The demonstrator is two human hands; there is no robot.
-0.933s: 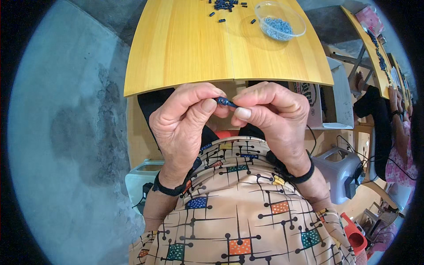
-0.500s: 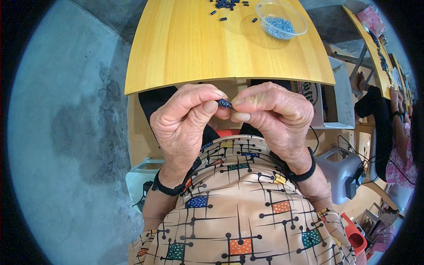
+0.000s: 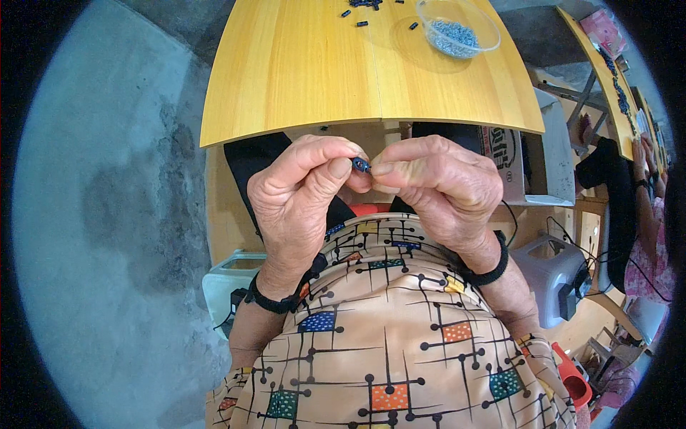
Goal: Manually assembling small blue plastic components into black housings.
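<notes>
Above my lap, just off the table's near edge, my left hand point(image 3: 299, 189) pinches a small dark blue plastic piece point(image 3: 361, 164) between thumb and index finger. An opening with a metallic glint shows in its face. My right hand point(image 3: 444, 187) is closed too, thumb and fingertips pressed together against the piece's right end. Whatever lies between those right fingertips is too small to make out. More dark blue pieces point(image 3: 362, 24) like it lie scattered on the far part of the table, some in a pile cut by the upper edge.
A clear plastic bowl point(image 3: 493, 47) of small silvery metal parts stands far right on the yellow wooden table point(image 3: 300, 79). Below the table at right are an open carton point(image 3: 550, 157) and a grey plastic stool point(image 3: 547, 264). Another person's hands point(image 3: 645, 154) are at a second table, far right.
The right fingertips have shifted slightly left, closer to the blue piece, which is turned a little. The left hand's pinch is unchanged. The view has tilted slightly, moving the table up.
</notes>
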